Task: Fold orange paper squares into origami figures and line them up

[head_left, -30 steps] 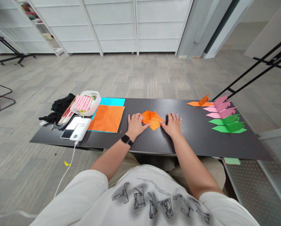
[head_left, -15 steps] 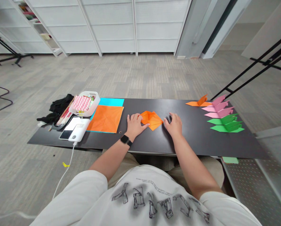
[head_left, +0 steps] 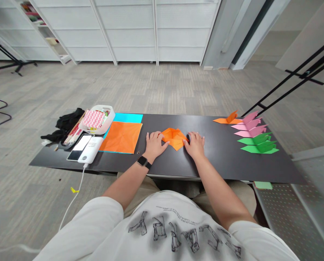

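Note:
A partly folded sheet of orange origami paper (head_left: 175,137) lies on the dark table, one point towards me and raised folds along its far side. At its left corner, my left hand (head_left: 154,145) holds the paper between thumb and index finger, the other fingers resting on the tabletop. My right hand (head_left: 196,145) grips the right corner with thumb and index finger, its other fingers curled loosely beside. The exact contact under the fingertips is hidden. Left of my left hand lies a flat stack of orange paper (head_left: 122,137) over blue sheets (head_left: 128,117).
Folded paper cranes in orange (head_left: 228,119), pink (head_left: 249,125) and green (head_left: 259,144) line the table's right end. A white basket (head_left: 107,121), black cloth (head_left: 69,119), phone (head_left: 79,149) and corded power bank (head_left: 90,150) occupy the left end.
My right hand has moved left onto the paper's right corner, where it stood slightly apart before. The left hand stays at the left corner. The paper's near point looks slightly narrower.

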Motion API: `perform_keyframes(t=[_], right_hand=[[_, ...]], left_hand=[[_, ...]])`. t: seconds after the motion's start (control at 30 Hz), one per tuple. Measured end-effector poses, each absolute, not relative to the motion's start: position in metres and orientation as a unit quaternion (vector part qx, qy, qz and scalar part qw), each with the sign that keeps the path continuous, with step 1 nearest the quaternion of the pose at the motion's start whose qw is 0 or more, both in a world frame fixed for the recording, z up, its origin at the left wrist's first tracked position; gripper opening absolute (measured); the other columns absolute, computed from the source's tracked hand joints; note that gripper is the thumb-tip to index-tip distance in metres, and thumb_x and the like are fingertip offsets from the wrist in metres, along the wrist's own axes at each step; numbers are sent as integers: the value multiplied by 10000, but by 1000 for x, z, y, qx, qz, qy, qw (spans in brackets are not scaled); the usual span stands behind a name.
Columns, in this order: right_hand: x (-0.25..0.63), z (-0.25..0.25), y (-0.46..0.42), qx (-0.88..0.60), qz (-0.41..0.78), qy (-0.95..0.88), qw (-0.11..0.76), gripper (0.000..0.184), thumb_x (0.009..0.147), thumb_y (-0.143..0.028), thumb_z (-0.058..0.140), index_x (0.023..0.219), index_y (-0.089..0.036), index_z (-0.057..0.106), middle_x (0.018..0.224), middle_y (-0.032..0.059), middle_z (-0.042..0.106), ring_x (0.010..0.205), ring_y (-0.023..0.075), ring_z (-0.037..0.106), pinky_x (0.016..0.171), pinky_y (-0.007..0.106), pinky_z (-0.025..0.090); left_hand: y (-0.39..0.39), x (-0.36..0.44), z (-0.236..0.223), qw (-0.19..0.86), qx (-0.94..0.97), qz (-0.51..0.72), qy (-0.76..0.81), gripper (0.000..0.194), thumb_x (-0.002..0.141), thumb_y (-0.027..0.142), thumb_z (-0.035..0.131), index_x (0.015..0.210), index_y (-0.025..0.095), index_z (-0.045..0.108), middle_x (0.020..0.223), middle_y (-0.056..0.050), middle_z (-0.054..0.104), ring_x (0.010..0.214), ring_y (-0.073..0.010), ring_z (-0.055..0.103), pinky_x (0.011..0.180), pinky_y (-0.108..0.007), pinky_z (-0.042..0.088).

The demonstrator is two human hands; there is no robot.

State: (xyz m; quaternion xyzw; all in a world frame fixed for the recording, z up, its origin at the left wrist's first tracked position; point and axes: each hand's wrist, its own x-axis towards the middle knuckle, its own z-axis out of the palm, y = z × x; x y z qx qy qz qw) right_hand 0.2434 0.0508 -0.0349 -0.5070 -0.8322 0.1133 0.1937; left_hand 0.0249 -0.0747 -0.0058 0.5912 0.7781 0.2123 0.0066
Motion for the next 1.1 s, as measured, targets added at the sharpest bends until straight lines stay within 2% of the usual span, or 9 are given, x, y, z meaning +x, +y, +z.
perform_keyframes(t=[0.13,0.23,0.43,0.53,0.77,0.93,1.1], right_hand=[[242,-30,49,-511,109,-826,209,491,1027,-344,502,1480,-170,577,1530,189,609,1485,375,478,1273,667,259],[236,-25,44,-495,98,-833,228,500,1045,-385,482,1484,-161,568,1503,206,622,1455,364,504,1270,649,272],[212,-25,29,-473,81,-854,202,788,1004,-589,560,1616,-111,427,1599,243,538,1547,421,385,1281,748,138],[207,-26,26,-480,77,-855,180,875,971,-625,598,1641,-103,391,1617,255,515,1558,446,357,1270,772,123],[210,-24,26,-484,79,-855,167,856,973,-635,600,1631,-120,414,1610,259,519,1551,447,364,1260,775,150],[214,-25,30,-483,85,-856,162,837,953,-636,645,1606,-150,449,1606,248,522,1554,443,365,1257,776,154],[228,-30,41,-492,100,-848,166,804,939,-604,691,1593,-195,464,1614,223,521,1572,429,355,1248,792,162]], left_hand=[[-74,23,-9,10,590,225,776,273,970,458,723,1169,274,696,1429,-101,657,1371,-345,556,1333,-649,223],[-73,22,-9,7,587,236,774,249,962,457,736,1120,268,702,1400,-97,665,1353,-337,563,1337,-640,218],[-70,21,-11,1,583,245,775,222,962,468,747,1048,270,697,1336,-82,686,1314,-323,578,1330,-619,237],[-69,20,-13,4,580,247,776,211,966,462,743,1053,275,699,1340,-81,685,1320,-321,576,1330,-617,235],[-68,15,-14,13,566,267,780,97,988,370,713,1017,277,711,1335,-60,697,1322,-301,588,1324,-609,248],[-69,7,-14,32,570,268,776,116,990,396,723,983,282,739,1388,-60,679,1359,-288,575,1324,-577,269],[-74,4,-9,55,603,267,749,96,981,382,752,955,289,753,1404,-39,680,1385,-272,569,1337,-595,243]])
